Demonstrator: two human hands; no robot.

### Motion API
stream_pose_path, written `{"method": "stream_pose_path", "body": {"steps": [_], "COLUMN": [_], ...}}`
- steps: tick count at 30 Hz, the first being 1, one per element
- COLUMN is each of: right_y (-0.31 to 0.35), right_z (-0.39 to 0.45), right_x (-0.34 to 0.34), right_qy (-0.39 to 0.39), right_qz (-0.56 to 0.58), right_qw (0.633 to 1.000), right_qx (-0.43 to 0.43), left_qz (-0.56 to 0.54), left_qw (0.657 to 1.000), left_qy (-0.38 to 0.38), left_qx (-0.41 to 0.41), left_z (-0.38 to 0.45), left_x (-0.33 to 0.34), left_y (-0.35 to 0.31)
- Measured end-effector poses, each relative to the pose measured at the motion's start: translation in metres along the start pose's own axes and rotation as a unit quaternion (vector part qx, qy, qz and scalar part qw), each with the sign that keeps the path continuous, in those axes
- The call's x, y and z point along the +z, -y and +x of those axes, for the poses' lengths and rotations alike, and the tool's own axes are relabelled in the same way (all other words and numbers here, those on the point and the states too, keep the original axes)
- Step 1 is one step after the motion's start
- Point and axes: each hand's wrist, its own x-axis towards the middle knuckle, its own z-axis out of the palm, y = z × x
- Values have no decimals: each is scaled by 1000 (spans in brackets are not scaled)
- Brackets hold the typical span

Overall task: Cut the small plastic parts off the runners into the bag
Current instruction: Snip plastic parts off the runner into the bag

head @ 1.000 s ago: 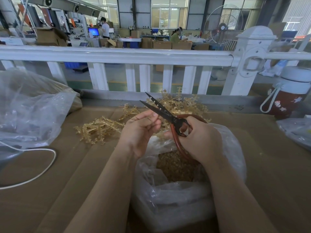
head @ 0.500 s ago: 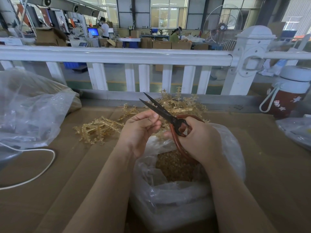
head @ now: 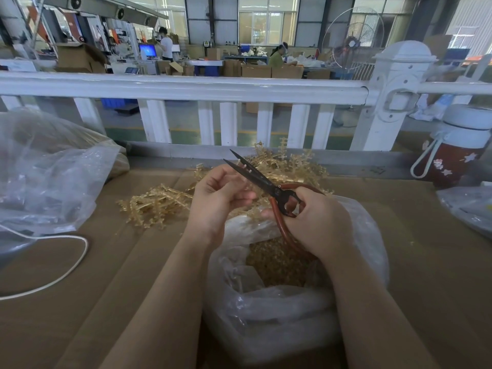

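The right hand [head: 316, 222] curls round the red-brown loop handles of a pair of scissors [head: 266, 182], fingers through the loops, and the dark blades stand slightly parted, pointing up and away to the left of that grip. Between the blades, close to their tips, sit small pale nubs of a runner [head: 246, 170]; the left hand [head: 218, 198], just left of the blades, has its fingers curled in and pinches this runner, though most of the piece is hidden behind the fingers. Directly beneath both hands lies the open clear plastic bag [head: 266, 315], its mouth under the scissor handles and a layer of cut amber parts [head: 274, 265] showing inside, just below the right hand's grip. Beyond the hands, past the blade tips and off to the left of the left hand, a loose heap of uncut amber runners [head: 157, 206] rests on the brown cardboard surface [head: 426, 249]. Well to the left of the grip sits another crumpled clear bag [head: 48, 177] with a white cord [head: 66, 267] looping near it; well to the right stands a red bottle with a white lid [head: 455, 150] carrying star and flower decals. No brand or legible writing can be made out on any of these.
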Motion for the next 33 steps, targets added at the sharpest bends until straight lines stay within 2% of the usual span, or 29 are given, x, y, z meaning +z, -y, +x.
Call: {"method": "stream_pose_path", "body": {"steps": [9, 14, 25, 33], "right_y": [2, 3, 2, 2], "right_z": [1, -1, 1, 0], "right_x": [-2, -1, -1, -2], "right_qy": [10, -8, 13, 1], "right_qz": [-7, 15, 19, 2], "right_qw": [1000, 1000, 1000, 1000], "right_qx": [12, 10, 2, -5], "left_qz": [34, 16, 25, 68], "left_qw": [999, 999, 999, 996], "left_qy": [-6, -14, -12, 20], "left_qx": [31, 27, 43, 47], "left_z": [0, 1, 1, -2], "left_x": [0, -1, 0, 4], "left_y": [2, 4, 3, 3]}}
